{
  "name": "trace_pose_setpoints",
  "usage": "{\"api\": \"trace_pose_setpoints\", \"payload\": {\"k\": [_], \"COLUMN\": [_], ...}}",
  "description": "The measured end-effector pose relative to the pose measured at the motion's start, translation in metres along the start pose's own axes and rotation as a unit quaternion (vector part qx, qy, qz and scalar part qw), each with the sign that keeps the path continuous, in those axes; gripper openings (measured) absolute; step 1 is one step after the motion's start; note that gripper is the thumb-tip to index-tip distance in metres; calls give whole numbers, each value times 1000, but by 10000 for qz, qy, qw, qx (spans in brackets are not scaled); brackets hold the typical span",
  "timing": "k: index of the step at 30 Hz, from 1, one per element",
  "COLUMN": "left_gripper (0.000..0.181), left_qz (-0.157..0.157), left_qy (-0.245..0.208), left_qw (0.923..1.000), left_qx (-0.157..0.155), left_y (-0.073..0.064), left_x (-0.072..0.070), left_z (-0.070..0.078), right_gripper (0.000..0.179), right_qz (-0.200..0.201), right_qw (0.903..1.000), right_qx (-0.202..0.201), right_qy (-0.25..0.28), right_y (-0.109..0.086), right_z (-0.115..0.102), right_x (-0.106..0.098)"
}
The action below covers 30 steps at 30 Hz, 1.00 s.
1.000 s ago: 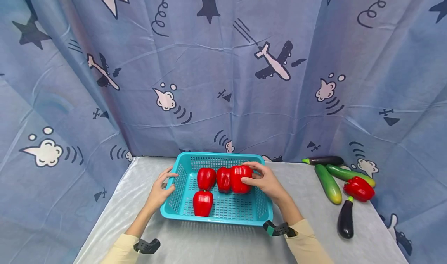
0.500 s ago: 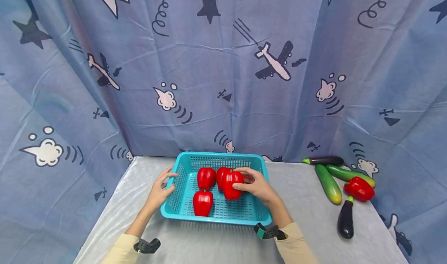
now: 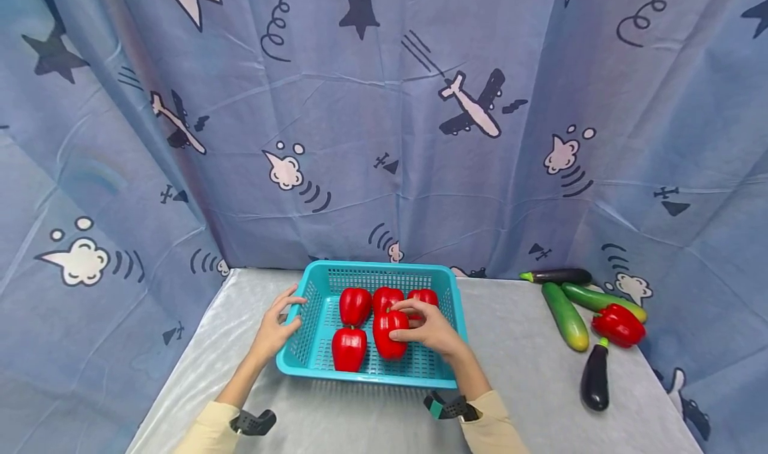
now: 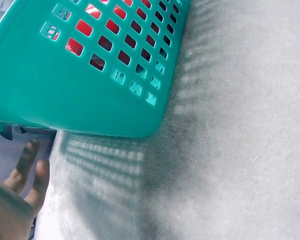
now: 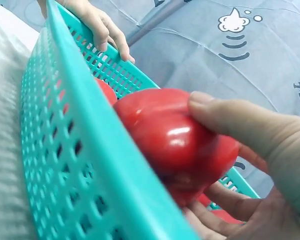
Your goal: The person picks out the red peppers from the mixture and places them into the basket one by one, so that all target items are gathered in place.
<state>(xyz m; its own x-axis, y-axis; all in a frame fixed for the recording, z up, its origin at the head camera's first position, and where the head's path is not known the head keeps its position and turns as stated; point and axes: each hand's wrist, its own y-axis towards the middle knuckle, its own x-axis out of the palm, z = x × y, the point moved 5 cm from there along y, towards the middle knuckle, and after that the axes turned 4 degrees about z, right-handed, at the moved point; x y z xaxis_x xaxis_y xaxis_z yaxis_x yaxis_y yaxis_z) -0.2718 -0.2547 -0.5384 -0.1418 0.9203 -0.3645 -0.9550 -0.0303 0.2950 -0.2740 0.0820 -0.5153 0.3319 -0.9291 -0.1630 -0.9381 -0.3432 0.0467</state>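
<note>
My right hand (image 3: pixel 429 331) grips a red bell pepper (image 3: pixel 389 337) between thumb and fingers, over the front middle of the turquoise basket (image 3: pixel 384 379). In the right wrist view this pepper (image 5: pixel 175 135) appears above the near rim, the thumb across its upper side. My left hand (image 3: pixel 276 324) is at the basket's left side, its spread fingertips on the rim; the left wrist view has several of its fingers (image 4: pixel 39 185) apart beside the wall. Other red bell peppers lie inside: back left (image 3: pixel 355 306), front left (image 3: pixel 349 349), back middle (image 3: pixel 387 299) and back right, partly hidden (image 3: pixel 425 297).
On the right of the white-covered table (image 3: pixel 498 321) lie two eggplants, one at the back (image 3: pixel 561 276) and one in front (image 3: pixel 595 377). Two green cucumbers (image 3: pixel 564 315) and a red bell pepper (image 3: pixel 618 325) lie between them. A patterned blue curtain (image 3: pixel 360 174) stands behind.
The right hand has moved the held bell pepper from the basket's back right toward its front middle, uncovering another pepper at the back right. The left hand has stayed at the rim.
</note>
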Motion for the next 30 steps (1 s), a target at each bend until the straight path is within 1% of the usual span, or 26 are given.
{"api": "trace_pose_setpoints", "payload": {"k": [9,16,19,25,30], "left_gripper": [40,40,40,39,39], "left_qz": [-17,21,12,-7,-10], "left_qy": [-24,-54,-76,-67,-47], "left_qw": [10000,10000,10000,9999,9999], "left_qx": [-14,34,57,78,98], "left_y": [1,0,-1,-1,-1], "left_x": [2,0,0,-1,0], "left_z": [2,1,0,0,2], "right_gripper": [47,45,44,45,47], "right_qz": [-82,-219,-234,-269,-216], "right_qw": [9987,9986,9980,9959,9938], "right_qx": [43,135,182,414,612], "right_qy": [-497,-470,-555,-762,-900], "right_y": [-3,-3,-3,-2,-2], "right_z": [6,11,13,16,19], "right_x": [6,11,13,17,20]}}
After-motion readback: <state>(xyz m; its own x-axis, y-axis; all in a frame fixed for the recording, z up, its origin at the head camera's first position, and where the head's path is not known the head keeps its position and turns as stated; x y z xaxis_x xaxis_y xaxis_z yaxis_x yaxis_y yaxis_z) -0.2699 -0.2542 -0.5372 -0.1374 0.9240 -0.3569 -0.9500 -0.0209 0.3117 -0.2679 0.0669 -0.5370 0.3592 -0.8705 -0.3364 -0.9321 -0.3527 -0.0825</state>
